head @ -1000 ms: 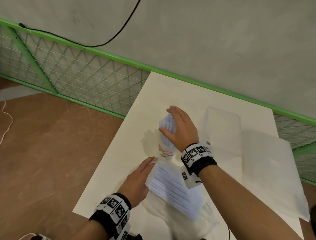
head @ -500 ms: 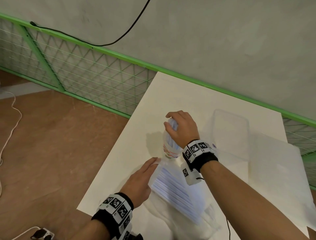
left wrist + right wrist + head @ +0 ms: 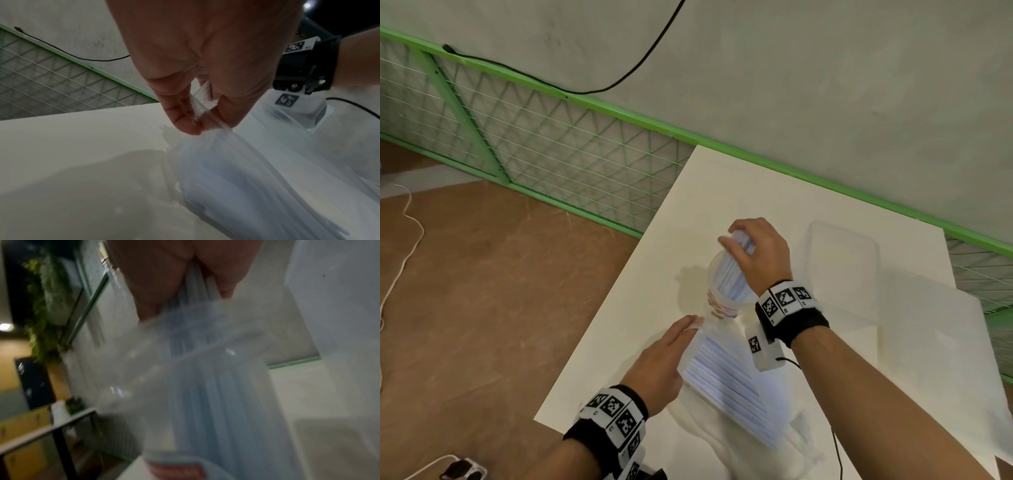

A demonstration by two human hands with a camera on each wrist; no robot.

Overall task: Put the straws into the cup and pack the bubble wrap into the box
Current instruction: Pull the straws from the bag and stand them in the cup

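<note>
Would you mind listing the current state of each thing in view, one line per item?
Cup: upright on the table, a bundle of straws in it.
Straws in the cup: top ends gripped by the right hand.
Bag of straws: lying on the table, its edge pinched by the left hand.
Box: open, nothing visible inside.
Bubble wrap: flat on the table, not packed.

**Straws going deeper into cup**

Right hand (image 3: 756, 253) is closing its fingers round the straw bundle (image 3: 732, 270) & lifting off the flat-palm pose of 1 s ago, bundle now standing steeper inside the cup (image 3: 717, 298).
</note>
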